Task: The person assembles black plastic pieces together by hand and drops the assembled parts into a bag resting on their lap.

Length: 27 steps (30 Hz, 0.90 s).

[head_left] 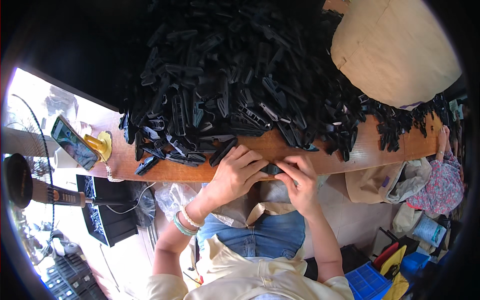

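Observation:
At the front edge of the wooden table, a small black plastic piece [271, 169] lies between my hands. My left hand [235, 172], with beaded bracelets at the wrist, is closed with its fingertips at the piece's left end. From the other side, my right hand [301, 182] pinches its right end between thumb and fingers. Beyond my knuckles rises a big heap of black plastic clip-like parts [225, 95]. One longer black part [223, 151] from the heap lies right beside my left fingers. The held piece's exact kind is hard to make out.
A phone [75, 142] leans on a yellow stand [102, 145] at the table's left end, near a fan [30, 180]. Below stands a black crate [107, 220]. A beige sack [395, 55] looms far right. Another person's arm [442, 142] rests at the table's right end.

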### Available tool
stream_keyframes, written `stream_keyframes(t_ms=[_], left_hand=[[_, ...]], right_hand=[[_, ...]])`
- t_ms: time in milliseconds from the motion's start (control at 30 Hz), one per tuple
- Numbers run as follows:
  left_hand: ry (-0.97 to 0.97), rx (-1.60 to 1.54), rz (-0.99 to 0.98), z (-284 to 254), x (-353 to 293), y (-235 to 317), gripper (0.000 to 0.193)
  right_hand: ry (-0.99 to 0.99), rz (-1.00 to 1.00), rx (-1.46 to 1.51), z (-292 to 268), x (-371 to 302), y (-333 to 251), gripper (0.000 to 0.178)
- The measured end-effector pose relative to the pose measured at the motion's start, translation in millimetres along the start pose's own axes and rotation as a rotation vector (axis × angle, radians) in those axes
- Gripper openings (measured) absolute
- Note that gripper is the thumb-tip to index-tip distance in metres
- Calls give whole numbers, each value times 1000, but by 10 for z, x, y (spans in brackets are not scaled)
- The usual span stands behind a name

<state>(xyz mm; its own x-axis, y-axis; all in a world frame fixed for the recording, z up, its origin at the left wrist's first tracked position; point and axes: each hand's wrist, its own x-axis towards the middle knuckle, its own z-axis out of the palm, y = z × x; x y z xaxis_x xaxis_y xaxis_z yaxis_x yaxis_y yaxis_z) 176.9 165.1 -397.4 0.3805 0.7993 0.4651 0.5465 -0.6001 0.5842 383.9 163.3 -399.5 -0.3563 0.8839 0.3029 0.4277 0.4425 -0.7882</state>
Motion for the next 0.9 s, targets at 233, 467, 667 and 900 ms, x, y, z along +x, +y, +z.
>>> stream_keyframes(t_ms=[233,467,667,900], left_hand=[[265,432,-77,-223,-281,237,51],[189,499,-250,-143,-215,224,32],[35,1,-143,-78,-77,163,27],[-6,-162,-95,10,154,59,26]], right_hand=[[37,136,106,67,-646,-162,31],[394,-8,-244,-192,-72,9,31],[271,-105,-681,-258,61,156,33],[336,351,479,-163,-124,-50,24]])
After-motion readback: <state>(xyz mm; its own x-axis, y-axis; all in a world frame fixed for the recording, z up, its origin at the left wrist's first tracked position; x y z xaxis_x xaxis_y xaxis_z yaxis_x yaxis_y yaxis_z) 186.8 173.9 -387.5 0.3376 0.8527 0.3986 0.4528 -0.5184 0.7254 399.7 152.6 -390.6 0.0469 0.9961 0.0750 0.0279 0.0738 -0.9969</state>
